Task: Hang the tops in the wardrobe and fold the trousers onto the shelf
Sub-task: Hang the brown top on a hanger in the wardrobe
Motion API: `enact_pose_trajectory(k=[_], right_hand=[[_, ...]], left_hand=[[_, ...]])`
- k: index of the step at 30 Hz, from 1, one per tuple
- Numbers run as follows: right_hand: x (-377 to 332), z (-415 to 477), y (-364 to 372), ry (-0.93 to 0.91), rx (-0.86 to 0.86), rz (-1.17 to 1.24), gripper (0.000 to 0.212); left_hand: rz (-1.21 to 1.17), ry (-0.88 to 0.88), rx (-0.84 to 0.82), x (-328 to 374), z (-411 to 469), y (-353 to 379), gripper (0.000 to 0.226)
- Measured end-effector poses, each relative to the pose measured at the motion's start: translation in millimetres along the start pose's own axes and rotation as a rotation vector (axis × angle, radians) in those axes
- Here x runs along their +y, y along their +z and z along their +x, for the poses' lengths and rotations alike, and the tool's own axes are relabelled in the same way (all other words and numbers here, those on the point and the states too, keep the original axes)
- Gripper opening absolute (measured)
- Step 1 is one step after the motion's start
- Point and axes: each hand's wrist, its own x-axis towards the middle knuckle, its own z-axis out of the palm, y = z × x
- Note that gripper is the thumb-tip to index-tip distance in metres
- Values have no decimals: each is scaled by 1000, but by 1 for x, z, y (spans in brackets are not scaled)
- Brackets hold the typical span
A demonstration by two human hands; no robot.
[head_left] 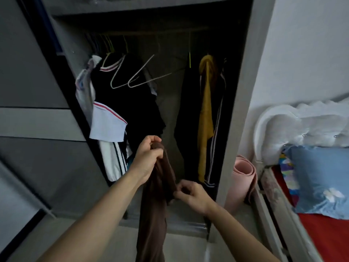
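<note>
- Holding a brown garment [156, 201] in front of the open wardrobe [234, 110], both hands are closed on cloth: the left hand [149, 156] grips the bunched top edge, the right hand [190, 193] pinches a fold lower down.
- The fabric hangs limp and looks soft and light, likely to slump.
- Best gripped along a seam or waistband; empty wire hangers [132, 76] wait above.

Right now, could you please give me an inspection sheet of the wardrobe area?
Surface: wardrobe floor bare where visible.
Job's things: brown garment held in front of the wardrobe, hanging down; two empty wire hangers on the rail among dark and white tops; mustard garment hung at right.
Clutter: pink rolled mat beside the wardrobe.
Grippers: left hand grips the garment's top; right hand pinches it lower.
Cables: nothing seen.
Surroundings: bed with blue pillow at right.
</note>
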Motion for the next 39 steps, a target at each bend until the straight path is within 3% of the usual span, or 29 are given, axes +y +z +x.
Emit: enact_pose_trajectory(k=[4,7,10,14,18,23,27,29,31,34,36,39], right_hand=[[-32,35,50,123,-93,133,47],[-42,68,75,112,127,111,33],[-49,105,84,54,258,-93,59],[-52,162,75,-36,399,-179,18],[-68,221,49,-101,623,-48,20],[-109,287,18,-201,713,13,8],[-124,340,-1,-274,789,155,9],[-123,361,-10,-264,819,197,9],[-118,379,-16,-231,829,209,10],[-110,396,-17,-216,816,219,11],[-110,406,-15,-224,795,203,11],[-117,420,-15,-283,785,125,11]], left_hand=[[-7,57,37,0,15,-55,35],[1,73,40,3,26,-78,33],[68,99,45,8,43,-96,38],[206,157,144,13,76,-122,41],[365,191,279,12,122,-151,40],[543,123,330,15,190,-181,36],[940,273,379,18,248,-203,32],[1016,319,426,16,269,-214,35],[997,296,451,9,288,-228,35],[703,118,419,7,306,-228,30],[532,33,318,7,320,-218,24],[485,-35,133,2,339,-205,15]])
